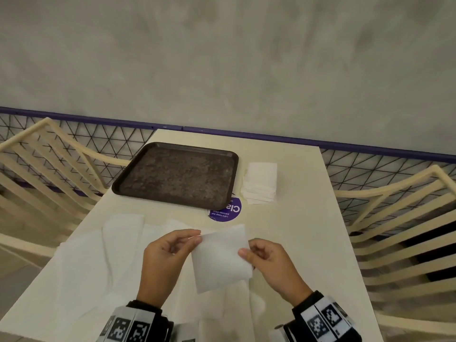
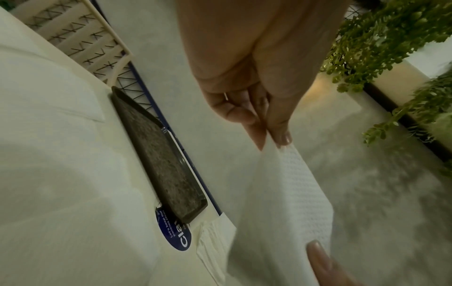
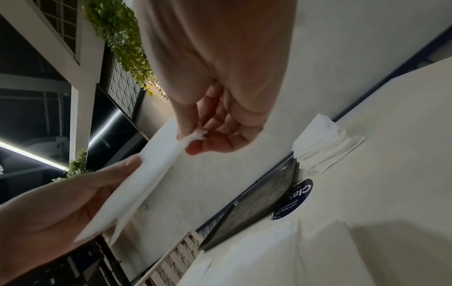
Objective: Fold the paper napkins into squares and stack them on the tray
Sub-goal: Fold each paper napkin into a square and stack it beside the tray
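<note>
Two hands low in frame, left hand (image 1: 167,253) and right hand (image 1: 269,260), each grip pinched on one napkin (image 1: 222,257) held above the worktop (image 1: 296,230). Farther up, centre: dark tray (image 1: 177,176), with a napkin stack (image 1: 260,182) just right of it.

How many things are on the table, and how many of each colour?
White: 3, the held napkin, the napkin stack (sheets too many to count), and the unfolded napkins lying spread, whose number cannot be told
Dark brown: 1, the tray
Purple: 1, the round sticker
Total: 5
</note>
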Available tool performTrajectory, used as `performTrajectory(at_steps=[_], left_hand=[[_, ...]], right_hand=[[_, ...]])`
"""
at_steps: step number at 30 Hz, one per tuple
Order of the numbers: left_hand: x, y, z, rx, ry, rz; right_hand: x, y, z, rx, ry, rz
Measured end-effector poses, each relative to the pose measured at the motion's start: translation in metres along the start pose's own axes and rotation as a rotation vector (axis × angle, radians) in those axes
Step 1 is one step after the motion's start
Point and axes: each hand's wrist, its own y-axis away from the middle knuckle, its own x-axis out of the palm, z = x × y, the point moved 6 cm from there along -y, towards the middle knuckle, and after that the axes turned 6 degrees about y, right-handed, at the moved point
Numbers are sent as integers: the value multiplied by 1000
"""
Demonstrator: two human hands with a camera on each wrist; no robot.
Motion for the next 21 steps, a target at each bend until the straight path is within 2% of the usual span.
performTrajectory(at_steps=[3, 7, 9, 11, 15, 18, 21], left_hand=[[-1, 3, 2, -14, -2, -88], [0, -2, 8, -41, -62, -93], [-5, -10, 22, -86, -195, -88], [-10, -16, 47, -162, -404, -16], [-11, -7, 113, -412, -726, 178], [-7, 0, 138, -504, -891, 205], [-4, -1, 143, -513, -960, 173]], right_hand=[[-9, -5, 0, 16, -51, -61], [-13, -17, 3, 33, -34, -41], [-26, -36, -3, 73, -14, -109], [-45, -60, -10, 116, 16, -206], [-89, -113, -25, 225, -19, -398], [-117, -154, -33, 269, 9, -485], [-137, -189, -37, 279, 99, -538]])
